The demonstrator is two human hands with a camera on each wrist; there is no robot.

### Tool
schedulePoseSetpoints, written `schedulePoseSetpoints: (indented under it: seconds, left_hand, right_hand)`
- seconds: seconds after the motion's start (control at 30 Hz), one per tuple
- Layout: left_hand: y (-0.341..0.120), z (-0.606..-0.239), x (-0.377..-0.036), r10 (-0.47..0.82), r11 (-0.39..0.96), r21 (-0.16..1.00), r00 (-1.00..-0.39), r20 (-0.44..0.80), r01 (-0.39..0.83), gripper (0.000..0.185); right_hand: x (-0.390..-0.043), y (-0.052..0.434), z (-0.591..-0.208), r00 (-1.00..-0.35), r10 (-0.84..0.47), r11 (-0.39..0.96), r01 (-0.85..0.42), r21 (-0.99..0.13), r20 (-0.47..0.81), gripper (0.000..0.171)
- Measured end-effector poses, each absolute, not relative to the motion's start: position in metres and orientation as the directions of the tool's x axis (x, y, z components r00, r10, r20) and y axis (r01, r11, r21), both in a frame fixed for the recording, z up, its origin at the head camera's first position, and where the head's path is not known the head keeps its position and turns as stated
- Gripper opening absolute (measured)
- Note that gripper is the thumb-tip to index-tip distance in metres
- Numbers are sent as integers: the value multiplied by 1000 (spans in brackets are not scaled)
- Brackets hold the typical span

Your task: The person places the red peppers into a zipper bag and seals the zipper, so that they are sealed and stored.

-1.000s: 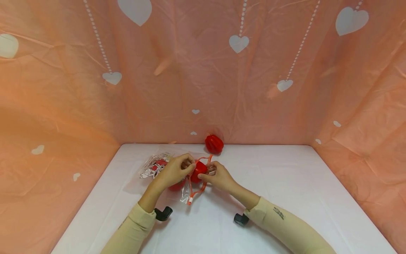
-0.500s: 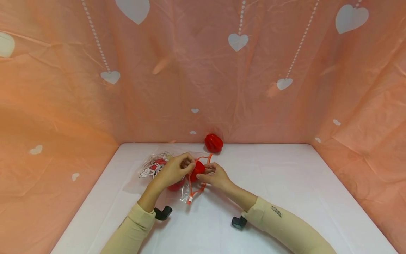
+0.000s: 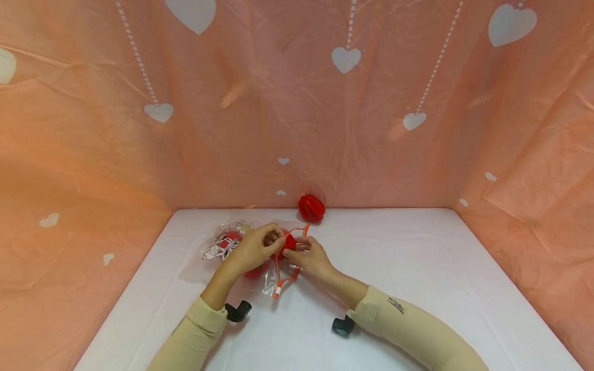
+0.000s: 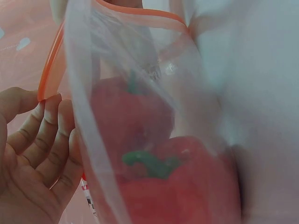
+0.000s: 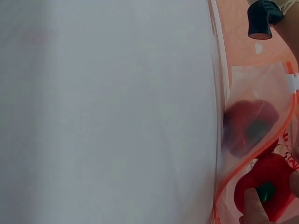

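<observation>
A clear plastic zipper bag (image 3: pixel 195 265) with printed figures and an orange zipper edge lies on the table, its mouth spread toward the right. My left hand (image 3: pixel 256 248) pinches the zipper edge between thumb and fingers. In the bag's mouth, my right hand (image 3: pixel 315 258) holds a red bell pepper (image 3: pixel 290 244); its green stem shows near a finger in the right wrist view. Deeper inside the bag are more red bell peppers (image 4: pixel 173 200) with green stems, seen blurred through the plastic. The left hand partly covers them in the head view.
Another red bell pepper (image 3: pixel 311 208) lies at the table's back edge, against the peach curtain (image 3: pixel 371 154) with white hearts. Black wrist mounts (image 3: pixel 343 326) hang below both forearms. The white table (image 3: pixel 394 257) extends to the right of the bag.
My right hand has moved left, carrying the bell pepper further into the bag's mouth. The left hand stays on the zipper edge. The head view has shifted slightly.
</observation>
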State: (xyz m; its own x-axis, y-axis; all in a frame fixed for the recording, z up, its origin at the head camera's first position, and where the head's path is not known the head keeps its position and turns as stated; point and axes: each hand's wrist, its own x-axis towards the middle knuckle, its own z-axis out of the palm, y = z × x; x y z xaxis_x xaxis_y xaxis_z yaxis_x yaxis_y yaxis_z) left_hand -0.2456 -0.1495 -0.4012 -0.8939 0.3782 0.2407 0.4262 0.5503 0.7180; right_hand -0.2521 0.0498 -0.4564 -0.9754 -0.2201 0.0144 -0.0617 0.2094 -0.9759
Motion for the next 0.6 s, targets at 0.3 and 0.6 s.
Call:
schedulePoseSetpoints:
  seconds: [0.3, 0.6]
  left_hand:
    - [-151, -402, -246, 377, 547, 724, -896, 235, 420, 9]
    - [-151, -401, -248, 381, 533, 718, -885, 268, 447, 5]
  right_hand:
    - [-258, 41, -458, -974, -225, 79, -13, -997, -5, 50]
    - [-258, 38, -463, -979, -206, 68, -2, -998, -12, 55]
